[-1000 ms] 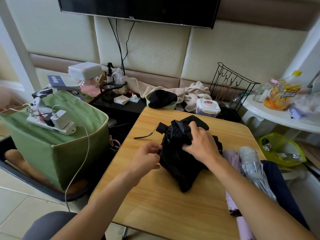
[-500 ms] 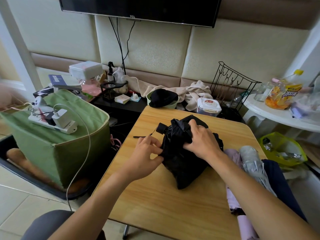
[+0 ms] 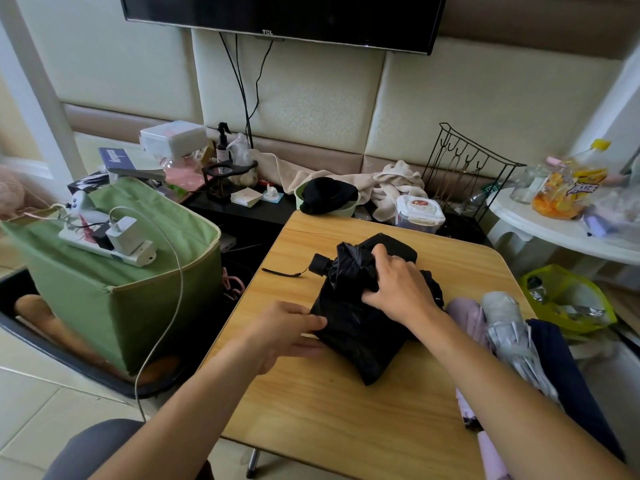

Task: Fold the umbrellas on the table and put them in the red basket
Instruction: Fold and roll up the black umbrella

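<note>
My right hand (image 3: 398,289) lies on top of the black umbrella (image 3: 360,327), fingers curled into the bunched fabric near its handle end and gripping it. My left hand (image 3: 287,327) is at the umbrella's near-left edge, thumb on top and fingers under the cloth, pinching that edge. The two hands are apart, one on each side of the bundle.

The black umbrella lies collapsed and crumpled in the middle of the wooden worktop (image 3: 311,410), its short black handle (image 3: 318,264) pointing to the far left and its thin wrist strap (image 3: 280,272) trailing flat on the wood beyond that. The pointed end of the fabric reaches toward me.

Along the right edge of the worktop lie more umbrellas, close beside my right forearm: a lilac one (image 3: 467,320), a silver-grey one (image 3: 509,327) on top of it, and a dark navy one (image 3: 561,368) on the outer side.

To the left, off the worktop, stands a green fabric box (image 3: 114,306) with a white power strip (image 3: 107,249) and charger on its lid. Behind the worktop a black cap (image 3: 327,195) rests in a pale green bowl, next to a heap of cream towels (image 3: 391,183) and a lidded plastic tub (image 3: 419,213).
</note>
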